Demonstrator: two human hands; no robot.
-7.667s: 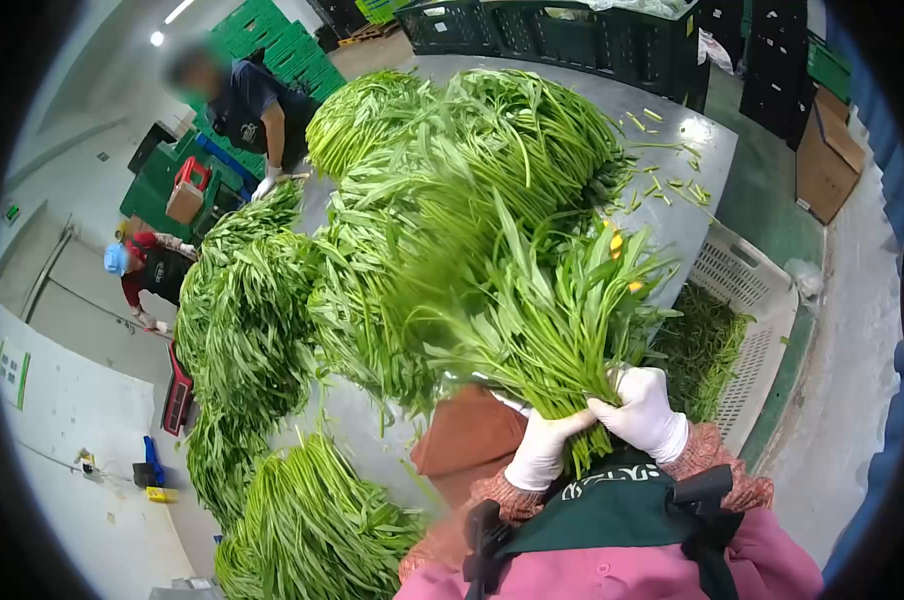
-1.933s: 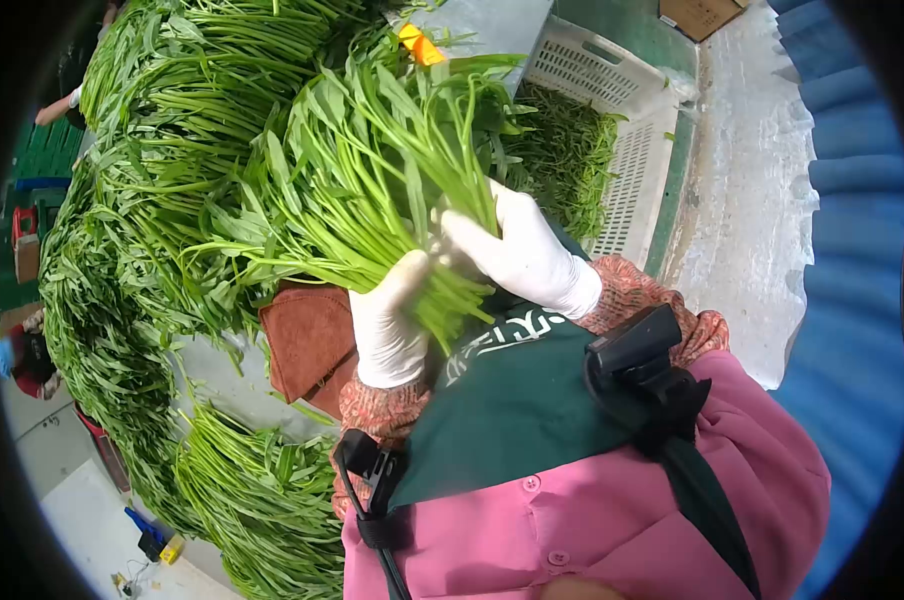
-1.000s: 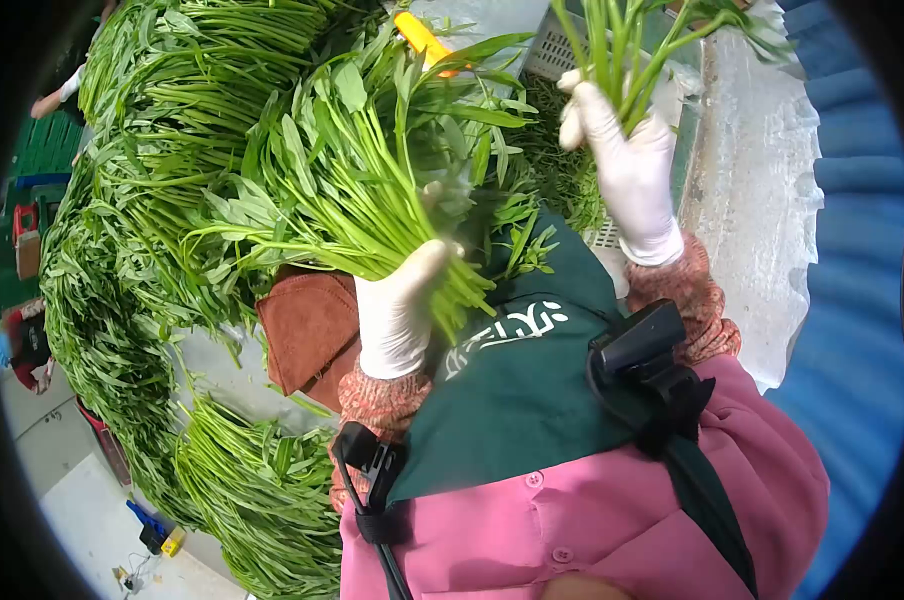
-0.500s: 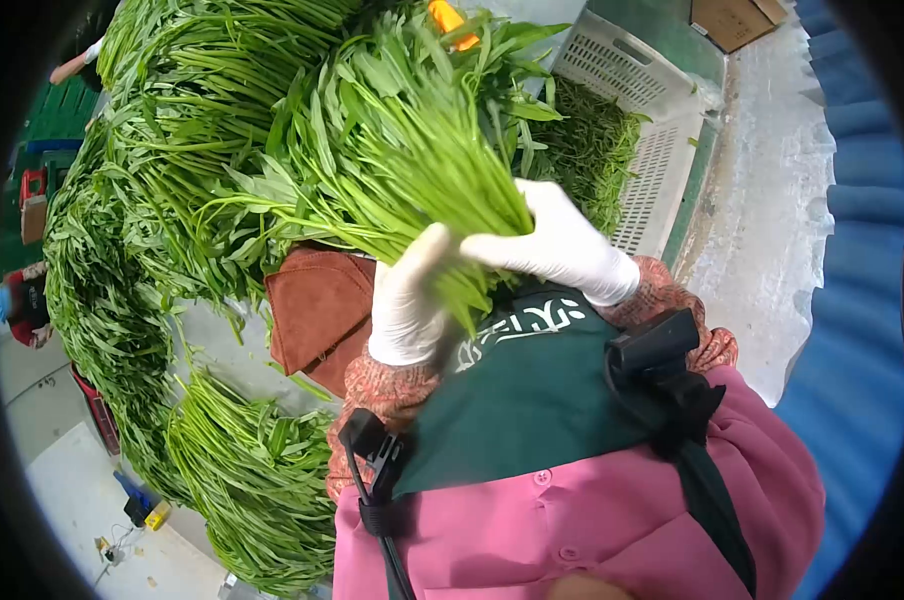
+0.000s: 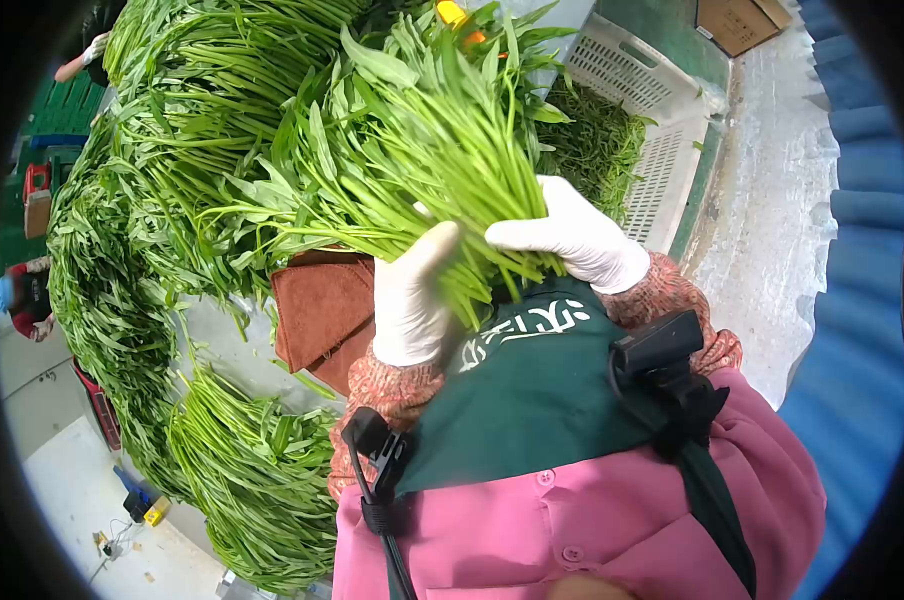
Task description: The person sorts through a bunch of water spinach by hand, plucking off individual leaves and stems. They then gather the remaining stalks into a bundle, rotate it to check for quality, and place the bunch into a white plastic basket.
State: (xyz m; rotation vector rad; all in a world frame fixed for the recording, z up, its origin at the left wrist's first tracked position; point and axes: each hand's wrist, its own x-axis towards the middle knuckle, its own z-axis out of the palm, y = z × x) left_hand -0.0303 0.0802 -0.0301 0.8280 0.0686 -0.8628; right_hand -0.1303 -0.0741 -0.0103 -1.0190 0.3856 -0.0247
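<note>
A bunch of water spinach point(image 5: 452, 190), long green stems with narrow leaves, is held in front of my apron. My left hand point(image 5: 412, 295), in a white glove, is closed around the stems from the left. From the right, my right hand point(image 5: 577, 240), gloved the same way, grips the same bunch with its thumb across the stems. The cut ends poke out below between both hands, toward my body. Fingers behind the stems are hidden. A folded brown cloth point(image 5: 317, 310) lies beside my left hand.
Large heaps of water spinach point(image 5: 212, 100) cover the table ahead and to the left, with another pile point(image 5: 252, 480) nearer me. On the right stands a white crate point(image 5: 662, 170) holding loose greens. An orange object point(image 5: 452, 14) lies at the top. Another person point(image 5: 30, 298) is at far left.
My right hand has moved slightly right and its stems have spread, with more ends showing between the hands. My left hand stays nearly in place.
</note>
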